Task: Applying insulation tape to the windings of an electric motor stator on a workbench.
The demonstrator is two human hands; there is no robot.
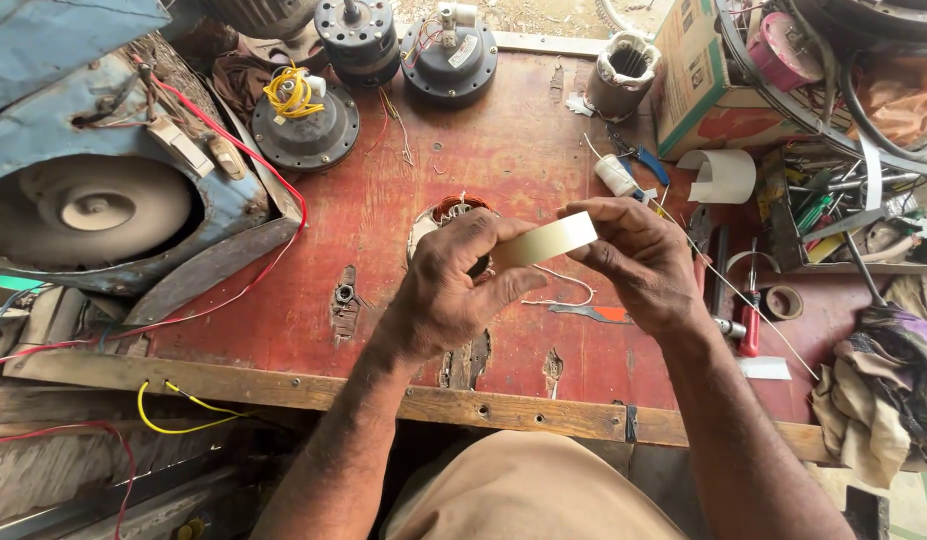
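From the head view, both hands meet above the red worktop (523,140). The left hand (453,290) and the right hand (638,260) pinch a roll of pale tape (548,240) between their fingers, held just over a wound motor stator (448,212). A red-handled screwdriver (749,320) lies to the right.

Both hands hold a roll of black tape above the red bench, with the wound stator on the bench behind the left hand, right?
Not quite: the tape roll is pale cream, not black, as the head view shows. The rest stands: left hand and right hand both hold it above the red bench, stator behind the left hand.
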